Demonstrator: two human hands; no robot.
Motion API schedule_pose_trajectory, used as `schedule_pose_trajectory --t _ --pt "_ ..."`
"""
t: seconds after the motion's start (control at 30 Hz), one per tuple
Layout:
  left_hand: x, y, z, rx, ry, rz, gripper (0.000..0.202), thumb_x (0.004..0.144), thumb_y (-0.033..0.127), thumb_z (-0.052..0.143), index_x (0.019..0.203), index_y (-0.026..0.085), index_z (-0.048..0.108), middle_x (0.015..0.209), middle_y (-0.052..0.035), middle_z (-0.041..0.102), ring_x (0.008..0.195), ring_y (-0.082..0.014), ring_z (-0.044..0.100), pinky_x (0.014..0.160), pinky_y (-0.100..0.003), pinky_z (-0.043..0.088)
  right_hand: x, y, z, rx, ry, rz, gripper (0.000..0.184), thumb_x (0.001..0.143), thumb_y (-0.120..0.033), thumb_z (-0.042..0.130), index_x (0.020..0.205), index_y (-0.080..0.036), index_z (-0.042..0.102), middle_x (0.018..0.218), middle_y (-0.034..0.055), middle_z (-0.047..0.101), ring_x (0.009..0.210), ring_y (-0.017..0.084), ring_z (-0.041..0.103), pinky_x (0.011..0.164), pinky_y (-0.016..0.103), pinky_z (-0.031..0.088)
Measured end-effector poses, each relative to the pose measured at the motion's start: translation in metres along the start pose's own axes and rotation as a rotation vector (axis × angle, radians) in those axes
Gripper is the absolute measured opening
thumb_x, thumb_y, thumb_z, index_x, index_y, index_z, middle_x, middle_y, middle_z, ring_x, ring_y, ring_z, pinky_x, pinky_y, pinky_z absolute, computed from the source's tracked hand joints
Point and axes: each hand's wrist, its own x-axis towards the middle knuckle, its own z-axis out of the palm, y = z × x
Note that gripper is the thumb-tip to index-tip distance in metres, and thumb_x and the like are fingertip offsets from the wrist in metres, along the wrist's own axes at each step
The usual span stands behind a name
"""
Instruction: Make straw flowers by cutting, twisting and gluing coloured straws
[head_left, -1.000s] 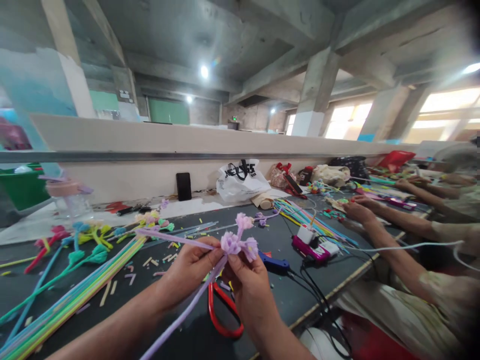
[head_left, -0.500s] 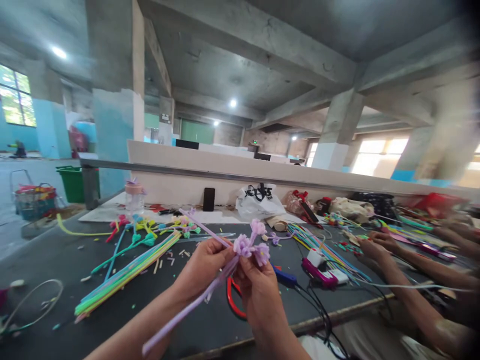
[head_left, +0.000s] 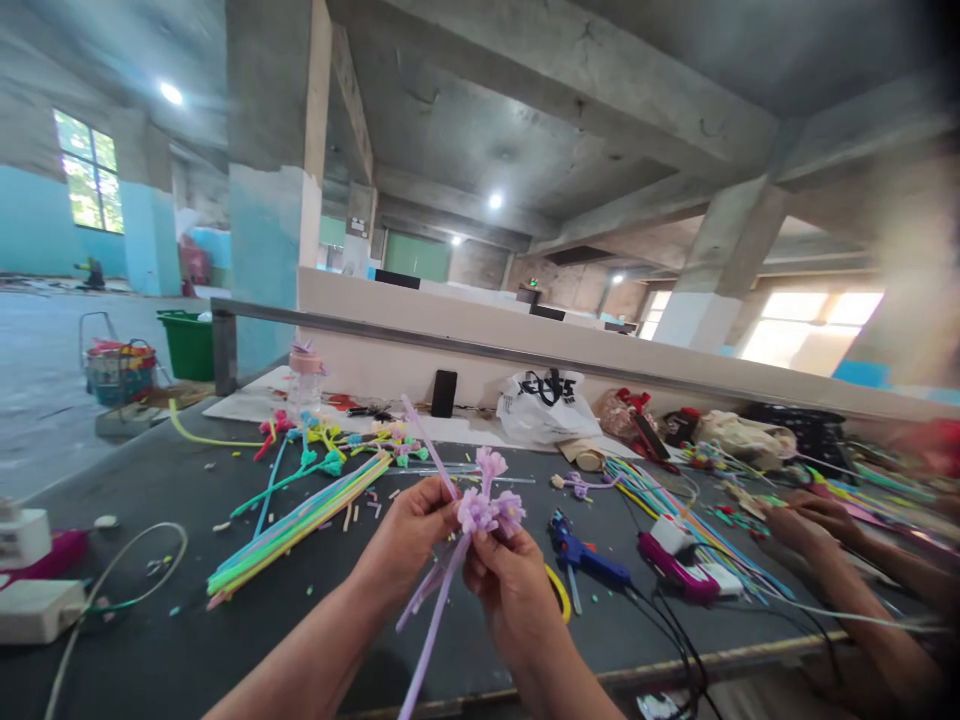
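- Lilac flower cluster (head_left: 484,505), seen from the head camera: it is held above the dark tabletop (head_left: 247,650), between the two hands, with its fuzzy blossoms facing up.
- Left hand (head_left: 416,520): closed, thumb and fingers pinching the cluster at its left side; a straight lilac strand (head_left: 426,440) slants up and away from the fingertips.
- Right hand (head_left: 514,580): closed, thumb and fingers gripping the cluster from below, just under the blossoms.
- Long lilac stem (head_left: 435,635): hangs from the cluster towards the near edge of the table, between the forearms.
- Yellow loop (head_left: 559,592): just beside the right hand, partly hidden by it.
- Blue glue gun (head_left: 589,560): lies to the right of that hand, near a magenta power strip (head_left: 679,575).
- Bundle of pastel stems (head_left: 300,530): lies on the table left of the left hand, with finished-looking coloured blossoms (head_left: 322,460) behind it.
- Dark phone (head_left: 444,394): upright by the pale partition (head_left: 390,365), left of a white bag (head_left: 546,405).
- Co-worker's hands (head_left: 806,525): far right; blurred, so I cannot tell what they grip.
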Motion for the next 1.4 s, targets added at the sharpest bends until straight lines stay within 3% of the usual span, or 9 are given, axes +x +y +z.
schedule_pose_trajectory --t 0.23,0.33,0.47,0.6,0.8,1.03,1.2,1.4 --pt "0.004 -0.005 -0.017 -0.143 0.056 -0.035 0.025 0.068 0.036 0.066 0.073 0.015 0.053 0.060 0.0031 0.053 0.049 -0.0082 0.050 0.049 -0.020 0.040 0.021 0.017 0.013 0.007 -0.063 0.090 0.025 0.054 -0.027 0.077 0.060 -0.015 0.057 0.044 -0.0075 0.040 0.039 0.004 0.030 0.039 0.018 0.022" --pt "0.007 -0.006 -0.024 -0.154 0.158 -0.009 0.026 0.068 0.036 0.066 0.074 0.016 0.050 0.062 0.0046 0.051 0.049 -0.0065 0.048 0.050 -0.019 0.039 0.031 0.024 0.024 0.014 -0.080 0.099 0.023 0.056 -0.028 0.077 0.061 -0.015 0.059 0.046 -0.0067 0.042 0.040 0.004 0.030 0.041 0.019 0.022" --pt "0.012 -0.006 -0.031 0.004 0.368 0.090 0.026 0.070 0.037 0.063 0.070 0.017 0.047 0.061 0.0050 0.049 0.054 -0.0077 0.048 0.053 -0.019 0.040 0.042 0.035 0.034 0.045 -0.059 0.113 0.023 0.056 -0.026 0.077 0.074 -0.018 0.064 0.055 -0.0049 0.053 0.042 0.005 0.033 0.042 0.019 0.023" --pt "0.011 -0.007 -0.033 0.197 0.475 0.114 0.021 0.072 0.034 0.060 0.072 0.015 0.052 0.065 0.0018 0.055 0.058 -0.0100 0.050 0.055 -0.021 0.041 0.048 0.042 0.035 0.055 -0.023 0.112 0.023 0.056 -0.027 0.077 0.074 -0.019 0.066 0.056 -0.0053 0.055 0.043 0.005 0.035 0.043 0.019 0.024" --pt "0.001 -0.011 -0.035 0.229 0.434 0.122 0.015 0.070 0.027 0.063 0.075 0.013 0.061 0.067 -0.0006 0.062 0.063 -0.0121 0.055 0.060 -0.022 0.044 0.044 0.047 0.026 0.025 -0.015 0.047 0.020 0.062 -0.029 0.074 0.073 -0.016 0.064 0.054 -0.0053 0.051 0.043 0.005 0.033 0.042 0.018 0.023" --pt "-0.017 -0.019 -0.014 -0.138 0.445 0.102 0.014 0.062 0.020 0.071 0.069 0.013 0.062 0.062 0.0020 0.063 0.057 -0.0076 0.055 0.058 -0.018 0.043 0.023 0.034 0.019 -0.075 0.017 0.017 0.024 0.054 -0.029 0.078 0.069 -0.015 0.064 0.051 -0.0050 0.052 0.043 0.005 0.036 0.043 0.018 0.027" --pt "-0.024 -0.031 0.001 -0.232 0.363 0.085 0.015 0.064 0.020 0.071 0.075 0.013 0.063 0.065 -0.0001 0.065 0.062 -0.0102 0.059 0.065 -0.021 0.045 0.015 0.013 0.009 -0.157 -0.018 0.001 0.030 0.046 -0.031 0.080 0.065 -0.015 0.065 0.057 -0.0020 0.060 0.055 0.011 0.049 0.055 0.022 0.038" --pt "-0.021 -0.032 0.000 -0.194 0.238 0.061 0.019 0.068 0.021 0.067 0.084 0.012 0.064 0.074 -0.0041 0.067 0.068 -0.0120 0.060 0.069 -0.023 0.044 0.020 0.003 0.000 -0.279 -0.080 -0.071 0.024 0.047 -0.023 0.079 0.061 -0.016 0.061 0.056 -0.0038 0.057 0.057 0.011 0.049 0.058 0.023 0.039"
